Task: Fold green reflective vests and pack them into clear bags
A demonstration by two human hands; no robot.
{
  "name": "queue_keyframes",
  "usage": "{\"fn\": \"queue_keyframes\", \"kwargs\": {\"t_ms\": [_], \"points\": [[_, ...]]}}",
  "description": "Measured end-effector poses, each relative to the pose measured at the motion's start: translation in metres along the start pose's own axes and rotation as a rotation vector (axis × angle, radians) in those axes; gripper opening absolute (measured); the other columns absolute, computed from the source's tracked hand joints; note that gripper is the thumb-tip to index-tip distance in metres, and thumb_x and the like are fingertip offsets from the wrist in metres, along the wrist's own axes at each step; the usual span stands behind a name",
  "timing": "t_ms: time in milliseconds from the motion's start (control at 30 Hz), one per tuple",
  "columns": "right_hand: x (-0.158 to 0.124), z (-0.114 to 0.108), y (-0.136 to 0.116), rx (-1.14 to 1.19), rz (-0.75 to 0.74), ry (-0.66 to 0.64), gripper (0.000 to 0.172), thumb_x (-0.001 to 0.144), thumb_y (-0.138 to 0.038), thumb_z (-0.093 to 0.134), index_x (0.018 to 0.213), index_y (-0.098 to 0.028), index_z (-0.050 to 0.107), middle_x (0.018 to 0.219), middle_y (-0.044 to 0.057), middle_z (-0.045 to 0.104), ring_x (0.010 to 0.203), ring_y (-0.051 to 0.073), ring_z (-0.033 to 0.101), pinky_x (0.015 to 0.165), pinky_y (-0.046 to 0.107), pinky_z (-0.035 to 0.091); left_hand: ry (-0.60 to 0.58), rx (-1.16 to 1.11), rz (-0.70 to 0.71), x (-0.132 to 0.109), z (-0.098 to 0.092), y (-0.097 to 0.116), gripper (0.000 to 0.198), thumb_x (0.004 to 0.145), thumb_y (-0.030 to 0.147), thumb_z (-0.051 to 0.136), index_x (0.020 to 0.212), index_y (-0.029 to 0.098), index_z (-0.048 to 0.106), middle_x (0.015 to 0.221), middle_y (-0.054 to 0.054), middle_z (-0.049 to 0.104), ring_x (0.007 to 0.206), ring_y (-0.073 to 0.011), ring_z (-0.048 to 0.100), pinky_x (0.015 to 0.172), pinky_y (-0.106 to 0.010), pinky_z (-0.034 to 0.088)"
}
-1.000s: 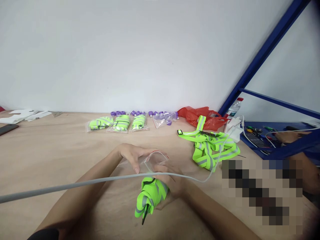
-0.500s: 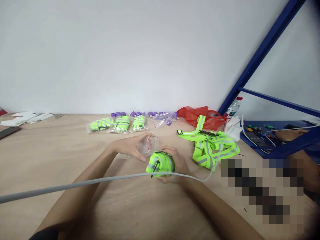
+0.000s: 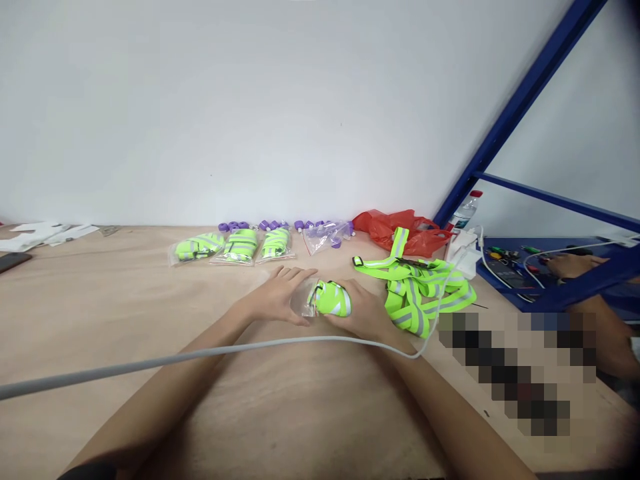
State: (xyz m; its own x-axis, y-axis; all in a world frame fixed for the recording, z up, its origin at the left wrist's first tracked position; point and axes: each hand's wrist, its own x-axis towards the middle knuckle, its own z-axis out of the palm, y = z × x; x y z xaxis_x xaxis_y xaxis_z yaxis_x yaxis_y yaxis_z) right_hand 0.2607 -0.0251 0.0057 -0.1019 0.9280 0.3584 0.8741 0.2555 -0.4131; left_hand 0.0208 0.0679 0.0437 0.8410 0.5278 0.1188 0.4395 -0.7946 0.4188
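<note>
A rolled neon-yellow reflective strap (image 3: 332, 299) is in my right hand (image 3: 364, 311), its fingers and thumb wrapped round the right side. The roll's left end sits at the mouth of a clear zip bag (image 3: 303, 301). My left hand (image 3: 280, 297) holds that bag, with the thumb below and the fingers above it. Three bagged neon rolls lie behind my hands: one at the left (image 3: 199, 247), one in the middle (image 3: 241, 245) and one at the right (image 3: 275, 244). To the right of my right hand lies a loose neon strap (image 3: 413, 293) with black buckles.
Purple pieces (image 3: 273, 225) and a clear bag (image 3: 325, 237) lie along the wall, beside a red plastic bag (image 3: 400, 230). A white cable (image 3: 200, 353) crosses in front of my forearms. At the right are a bottle (image 3: 465, 212), a blue frame (image 3: 525, 93) and another person's hand (image 3: 570, 265).
My right hand has moved the rolled strap up and against the clear bag's opening. My left hand has come slightly right with the bag, and the two hands are closer together.
</note>
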Motion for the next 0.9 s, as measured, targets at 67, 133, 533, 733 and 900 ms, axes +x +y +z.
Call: {"fn": "queue_keyframes", "kwargs": {"t_ms": [67, 133, 533, 733, 900], "points": [[-0.001, 0.001, -0.002, -0.039, -0.042, -0.063, 0.063, 0.077, -0.046, 0.077, 0.132, -0.025, 0.054, 0.125, 0.009, 0.069, 0.114, 0.032, 0.067, 0.087, 0.042, 0.055, -0.002, 0.02, 0.007, 0.0, 0.006, -0.002, 0.11, 0.068, 0.063, 0.081, 0.156, 0.022, 0.031, 0.151, -0.017, 0.048, 0.14, -0.0394, 0.041, 0.12, -0.055, 0.018], [-0.002, 0.002, -0.004, -0.062, -0.081, -0.104, 0.065, 0.076, -0.045, 0.078, 0.132, -0.024, 0.055, 0.124, 0.009, 0.069, 0.112, 0.03, 0.067, 0.086, 0.04, 0.054, -0.031, 0.028, 0.014, 0.0, 0.013, -0.003, 0.109, 0.069, 0.065, 0.08, 0.156, 0.023, 0.03, 0.152, -0.017, 0.048, 0.14, -0.0394, 0.041, 0.119, -0.056, 0.017], [-0.004, -0.001, -0.01, -0.119, -0.033, -0.107, 0.053, 0.08, -0.042, 0.076, 0.128, -0.027, 0.06, 0.119, 0.008, 0.068, 0.107, 0.028, 0.067, 0.087, 0.037, 0.052, -0.105, -0.224, 0.116, -0.002, 0.004, 0.005, 0.097, 0.073, 0.051, 0.082, 0.156, 0.027, 0.037, 0.153, -0.01, 0.052, 0.135, -0.0356, 0.052, 0.112, -0.044, 0.039], [-0.003, -0.001, -0.012, -0.098, -0.121, -0.161, 0.056, 0.079, -0.044, 0.075, 0.129, -0.025, 0.059, 0.115, 0.008, 0.067, 0.104, 0.027, 0.067, 0.086, 0.036, 0.052, -0.149, -0.124, 0.047, 0.002, 0.01, 0.003, 0.094, 0.076, 0.06, 0.078, 0.154, 0.026, 0.039, 0.155, -0.014, 0.049, 0.14, -0.0368, 0.046, 0.119, -0.053, 0.026], [-0.005, 0.001, -0.016, -0.122, -0.149, -0.182, 0.051, 0.08, -0.043, 0.076, 0.124, -0.023, 0.061, 0.118, 0.009, 0.066, 0.099, 0.026, 0.067, 0.082, 0.036, 0.052, -0.172, -0.132, 0.081, 0.005, 0.026, 0.004, 0.088, 0.08, 0.058, 0.075, 0.154, 0.031, 0.036, 0.158, -0.009, 0.045, 0.142, -0.0342, 0.045, 0.122, -0.06, 0.011]]}}
